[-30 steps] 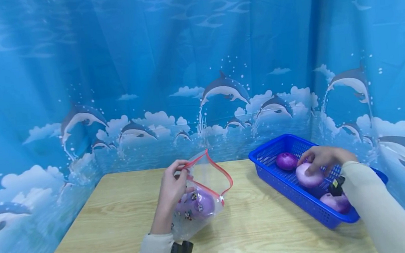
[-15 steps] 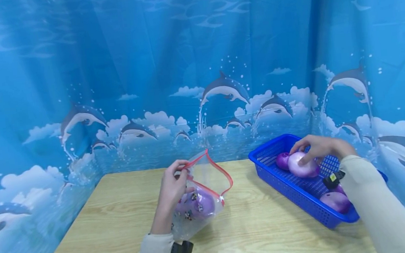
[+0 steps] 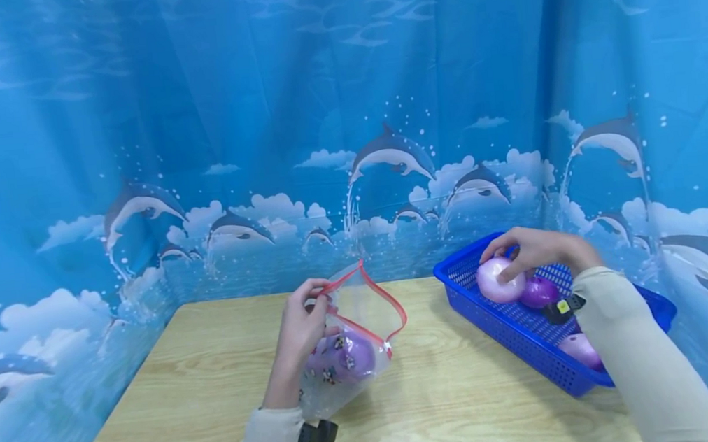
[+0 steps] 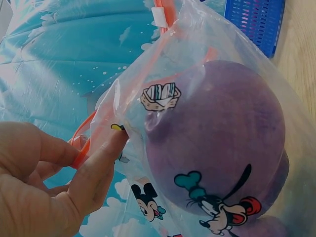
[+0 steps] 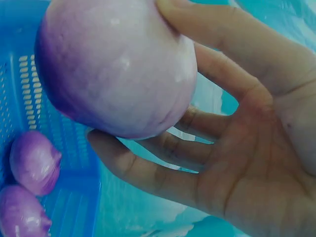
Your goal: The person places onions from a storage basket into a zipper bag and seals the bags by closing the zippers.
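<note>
Head view: the right hand (image 3: 536,250) lifts a pale, purple-tinged onion (image 3: 500,280) above the blue basket (image 3: 658,307); the left hand (image 3: 300,331) pinches the zip bag (image 3: 369,318) open on the counter (image 3: 184,376).

Left wrist: grip clamped on the bag's red rim; purple onions inside.

Right wrist: fingers curled round the glossy onion.

Purples, blues and one red seal

Pale pink-purple round onion (image 3: 500,280); blue mesh plastic basket (image 3: 503,321); clear cartoon-printed zip bag (image 3: 351,351) with red seal; dolphin-patterned blue curtain (image 3: 258,131); light wood-grain table (image 3: 217,387).
</note>
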The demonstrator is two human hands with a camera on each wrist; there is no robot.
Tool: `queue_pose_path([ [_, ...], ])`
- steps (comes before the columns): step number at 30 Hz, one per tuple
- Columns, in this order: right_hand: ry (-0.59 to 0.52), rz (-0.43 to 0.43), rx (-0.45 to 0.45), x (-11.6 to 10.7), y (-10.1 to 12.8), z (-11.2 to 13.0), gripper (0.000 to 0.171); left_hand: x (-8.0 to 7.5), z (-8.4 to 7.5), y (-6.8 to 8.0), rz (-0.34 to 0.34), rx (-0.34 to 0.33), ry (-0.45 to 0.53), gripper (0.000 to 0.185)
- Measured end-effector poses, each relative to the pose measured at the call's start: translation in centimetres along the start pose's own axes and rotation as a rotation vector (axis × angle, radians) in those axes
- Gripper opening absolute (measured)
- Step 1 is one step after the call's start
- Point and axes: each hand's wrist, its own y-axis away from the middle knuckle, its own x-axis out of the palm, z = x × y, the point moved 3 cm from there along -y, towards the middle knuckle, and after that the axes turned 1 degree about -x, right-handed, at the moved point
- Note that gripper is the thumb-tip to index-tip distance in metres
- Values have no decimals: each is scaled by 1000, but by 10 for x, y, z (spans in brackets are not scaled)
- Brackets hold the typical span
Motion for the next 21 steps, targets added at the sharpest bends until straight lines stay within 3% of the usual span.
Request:
queue_pose_path([
  [21, 80, 15, -91, 18, -23, 44, 47, -1, 0, 0, 14, -2, 25, 25],
])
